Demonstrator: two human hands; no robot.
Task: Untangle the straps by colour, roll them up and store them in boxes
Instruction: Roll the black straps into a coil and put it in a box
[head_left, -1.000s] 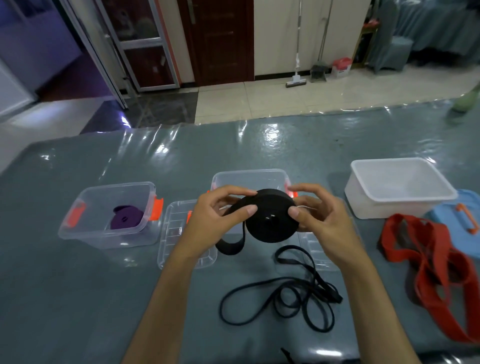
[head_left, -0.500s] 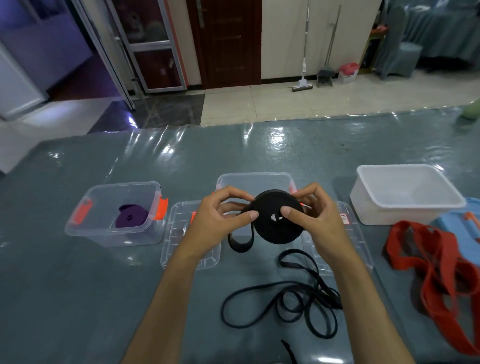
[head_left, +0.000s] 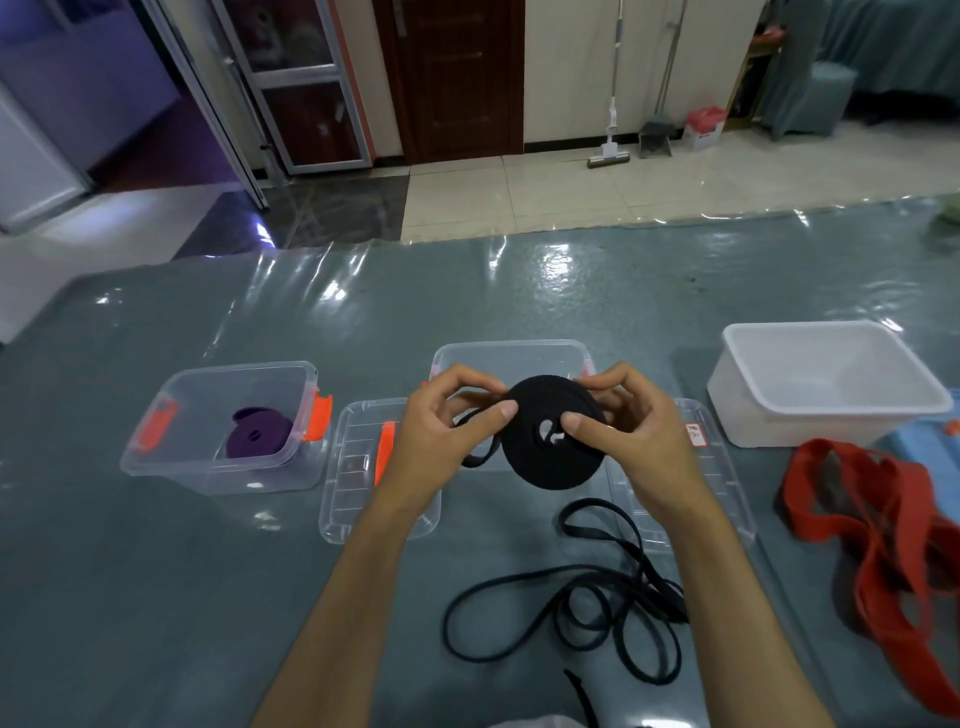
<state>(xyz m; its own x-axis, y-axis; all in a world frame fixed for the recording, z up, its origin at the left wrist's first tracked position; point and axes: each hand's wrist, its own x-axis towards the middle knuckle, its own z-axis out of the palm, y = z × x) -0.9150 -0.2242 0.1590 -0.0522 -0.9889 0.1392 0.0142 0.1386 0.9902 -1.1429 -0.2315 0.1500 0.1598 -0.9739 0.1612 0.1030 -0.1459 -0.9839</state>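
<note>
Grey surface (head_left: 156, 597): left hand (head_left: 441, 441) and right hand (head_left: 634, 441) both grip black strap roll (head_left: 550, 441) above it, loose tail trailing

1. Our left hand (head_left: 441, 441) is raised in front of us, thumb and curled fingers pinching the black roll (head_left: 553, 434).
2. Our right hand (head_left: 639, 436) mirrors it, thumb pressed on the roll's face.
3. Both forearms are bare.

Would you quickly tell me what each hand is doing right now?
Left hand: pinching the black strap roll.
Right hand: gripping the same roll.
</note>
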